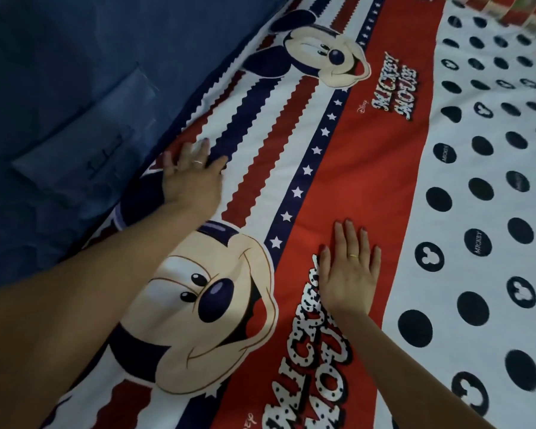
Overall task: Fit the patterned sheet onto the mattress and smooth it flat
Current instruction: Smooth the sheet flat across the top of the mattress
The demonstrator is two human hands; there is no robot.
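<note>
- Sheet (369, 187): spread over the bed, covering everything I see from the left edge out to the right. Red band, striped band with cartoon mouse faces, white field with dark dots.
- Surface reads mostly flat. No big folds or bunching in view; the red band and dotted field lie smooth.
- Mattress itself is hidden under the sheet, so I can't confirm the corners are fitted. None of them are in frame.
- Left edge of the sheet runs diagonally along blue fabric (59, 103), possibly a blanket or padded side panel; I can't tell which. Whether that edge is tucked under or just butted up against it, I can't tell.
- Left hand (189, 181): grip released, fingers spread, palm pressed on the striped band right at that edge. Slightly blurred.
- Right hand (350, 270): grip released, flat palm down on the red band beside the printed lettering, holding nothing.
- My read: laying-out is done, we're in the smoothing stage, working the left side.
- Left to do, as a guess: finish the left edge, check the corners, then go over the far end at top right, which is too blurred to judge.
</note>
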